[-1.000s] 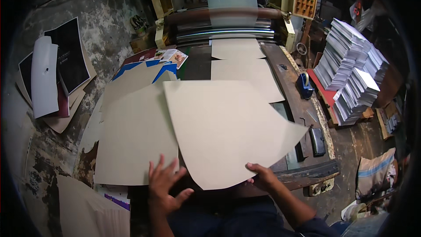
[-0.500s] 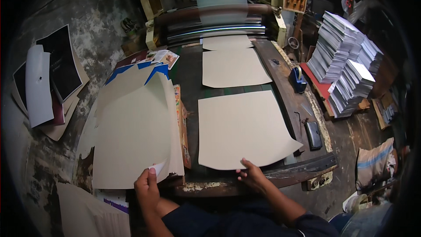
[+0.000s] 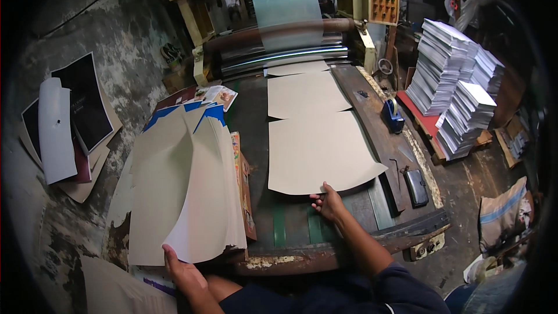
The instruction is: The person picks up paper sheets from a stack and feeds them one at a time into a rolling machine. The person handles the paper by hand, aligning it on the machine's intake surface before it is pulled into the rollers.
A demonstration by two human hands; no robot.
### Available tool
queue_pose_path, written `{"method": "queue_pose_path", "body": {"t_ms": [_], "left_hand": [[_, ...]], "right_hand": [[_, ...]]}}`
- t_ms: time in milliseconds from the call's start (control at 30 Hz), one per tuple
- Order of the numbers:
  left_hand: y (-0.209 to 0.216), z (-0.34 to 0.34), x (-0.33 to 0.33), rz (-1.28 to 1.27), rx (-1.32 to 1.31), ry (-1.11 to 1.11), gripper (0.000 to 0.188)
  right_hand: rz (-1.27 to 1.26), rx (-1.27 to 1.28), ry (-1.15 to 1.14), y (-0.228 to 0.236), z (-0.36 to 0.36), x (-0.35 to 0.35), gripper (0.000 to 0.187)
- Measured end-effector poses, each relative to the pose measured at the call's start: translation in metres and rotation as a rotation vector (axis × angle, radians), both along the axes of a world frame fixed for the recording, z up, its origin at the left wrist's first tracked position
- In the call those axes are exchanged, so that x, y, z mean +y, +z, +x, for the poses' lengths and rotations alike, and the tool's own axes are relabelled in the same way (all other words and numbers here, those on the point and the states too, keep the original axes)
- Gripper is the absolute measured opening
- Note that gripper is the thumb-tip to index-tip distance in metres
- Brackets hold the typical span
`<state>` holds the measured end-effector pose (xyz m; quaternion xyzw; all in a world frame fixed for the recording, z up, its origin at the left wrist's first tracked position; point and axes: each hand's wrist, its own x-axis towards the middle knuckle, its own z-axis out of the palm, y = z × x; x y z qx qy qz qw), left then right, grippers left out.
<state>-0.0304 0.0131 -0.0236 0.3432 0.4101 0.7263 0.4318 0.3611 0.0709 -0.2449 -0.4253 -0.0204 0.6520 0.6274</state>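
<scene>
On the machine's feed bed (image 3: pixel 290 221) lies a large beige paper sheet (image 3: pixel 319 151), its near right corner curling up. My right hand (image 3: pixel 330 203) has that sheet's near edge between thumb and curled fingers. Ahead of it, another beige sheet (image 3: pixel 308 94) reaches toward the shiny rollers (image 3: pixel 285 58), the two sheets meeting edge to edge. At the left stands a stack of beige sheets (image 3: pixel 218 215). My left hand (image 3: pixel 185 276) pinches the near right corner of its top sheet (image 3: pixel 157 197), which bends upward and shows a white underside.
A clear film (image 3: pixel 288 11) runs down to the rollers. A blue tape dispenser (image 3: pixel 393 117) and a black case (image 3: pixel 416 188) sit along the bed's right rail. White paper piles (image 3: pixel 442 75) stand at the right. More sheets (image 3: pixel 122 291) lie at lower left; dark prints (image 3: pixel 87 99) at far left.
My right hand has pushed the near sheet forward until it meets the one ahead. My left hand has moved left and nearer me, peeling the stack's top sheet further back.
</scene>
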Motion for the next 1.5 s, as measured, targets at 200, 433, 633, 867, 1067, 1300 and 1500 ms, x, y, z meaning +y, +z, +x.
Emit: {"method": "queue_pose_path", "body": {"t_ms": [200,433,633,867,1067,1300,1500], "left_hand": [[0.003,0.03,-0.027,0.189,0.958,-0.071,0.033],[0.019,0.035,-0.041,0.581,1.246,-0.593,0.027],[0.011,0.018,-0.025,0.423,1.45,-0.231,0.045],[-0.021,0.001,-0.011,0.333,1.587,0.021,0.024],[-0.018,-0.011,-0.012,0.275,1.439,-0.058,0.033],[-0.013,-0.029,-0.006,0.155,1.099,-0.319,0.04],[-0.023,-0.043,0.003,-0.149,0.282,-0.194,0.036]], "right_hand": [[-0.025,0.015,-0.088,0.052,-0.031,-0.018,0.079],[0.403,-0.279,0.561,0.167,-0.06,-0.119,0.042],[0.077,0.018,0.335,0.068,-0.068,-0.182,0.032],[-0.094,-0.012,0.351,0.02,-0.101,-0.257,0.047],[-0.111,0.017,0.286,0.032,-0.101,-0.234,0.05],[-0.03,0.012,0.221,0.039,-0.074,-0.173,0.057],[0.022,0.032,0.106,0.024,-0.062,-0.135,0.054]]}}
